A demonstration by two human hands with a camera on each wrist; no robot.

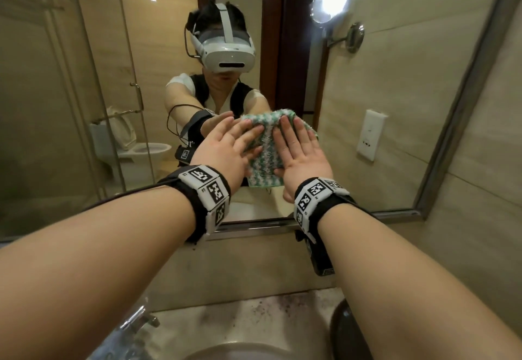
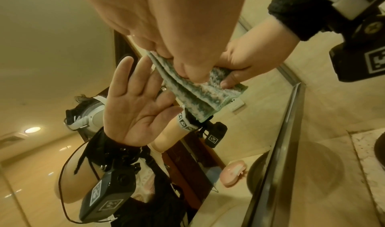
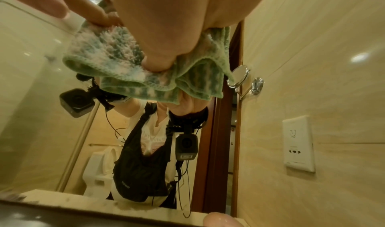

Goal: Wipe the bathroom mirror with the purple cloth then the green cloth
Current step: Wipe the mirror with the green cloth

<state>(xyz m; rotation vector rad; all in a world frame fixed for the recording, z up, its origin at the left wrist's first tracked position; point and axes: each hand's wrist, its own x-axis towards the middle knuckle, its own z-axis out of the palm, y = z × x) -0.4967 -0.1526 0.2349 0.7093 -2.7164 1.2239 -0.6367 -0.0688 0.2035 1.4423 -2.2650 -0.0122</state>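
A green-and-white striped cloth (image 1: 262,167) lies flat against the bathroom mirror (image 1: 381,105), low and near its middle. My left hand (image 1: 223,147) presses its left part with straight, spread fingers, and part of that hand lies on bare glass. The right hand (image 1: 299,150) presses the cloth's right part, palm flat and thumb below the cloth's edge. The left wrist view shows the cloth (image 2: 200,95) folded in layers under both hands. It (image 3: 116,54) bunches under my palm in the right wrist view. No purple cloth is in any view.
The mirror's metal frame runs along the bottom (image 1: 254,225) and up the right side (image 1: 463,91). Below are a stone counter (image 1: 240,317), a chrome faucet (image 1: 138,320), the sink rim (image 1: 254,351) and a dark round object (image 1: 347,331). The glass reflects a pink soap dish (image 2: 233,173).
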